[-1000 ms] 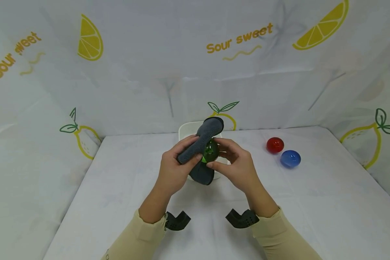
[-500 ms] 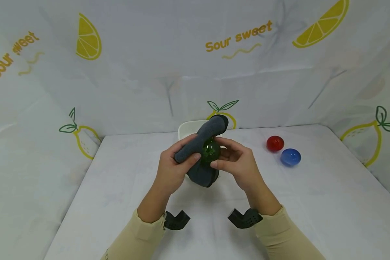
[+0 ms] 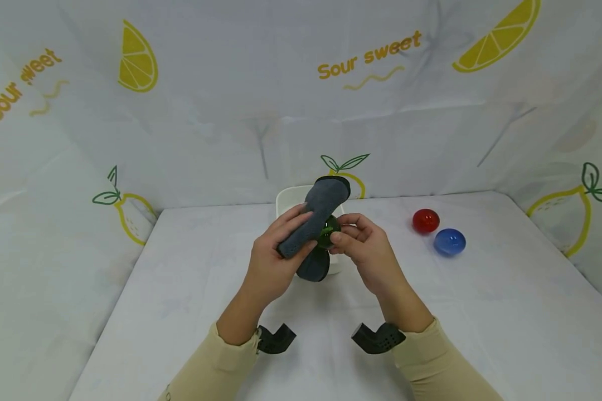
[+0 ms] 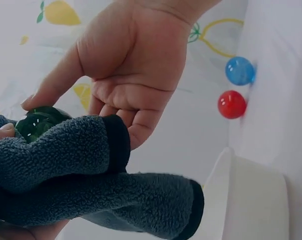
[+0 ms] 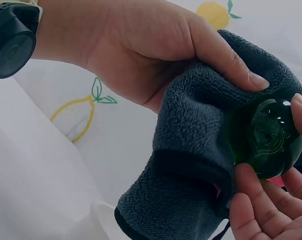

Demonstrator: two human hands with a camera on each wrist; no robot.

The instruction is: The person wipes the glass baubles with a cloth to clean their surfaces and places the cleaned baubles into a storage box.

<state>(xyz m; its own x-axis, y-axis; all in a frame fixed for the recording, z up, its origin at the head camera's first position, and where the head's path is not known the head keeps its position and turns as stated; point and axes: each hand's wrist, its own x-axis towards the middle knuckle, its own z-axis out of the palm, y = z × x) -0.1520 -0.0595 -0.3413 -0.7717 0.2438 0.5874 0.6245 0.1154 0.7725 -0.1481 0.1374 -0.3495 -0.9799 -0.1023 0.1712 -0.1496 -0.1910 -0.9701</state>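
Note:
A dark grey-blue terry cloth (image 3: 317,213) with black edging is gripped by my left hand (image 3: 276,259), its thumb pressing on the front. Nestled against the cloth is a clear green ball (image 5: 268,137). My right hand (image 3: 365,253) pinches that ball between thumb and fingers on its right side. In the left wrist view the folded cloth (image 4: 90,165) hides most of the ball (image 4: 40,122). Both hands are raised over a white plastic container (image 3: 292,197), partly hidden behind the cloth.
A red ball (image 3: 426,221) and a blue ball (image 3: 449,242) lie on the white-covered table (image 3: 180,312) to the right. Behind stands a white curtain (image 3: 205,111) printed with lemons.
The green ball has turned and is now more covered by the cloth. My right thumb has shifted up onto the ball, and the lower cloth flap has drawn in slightly.

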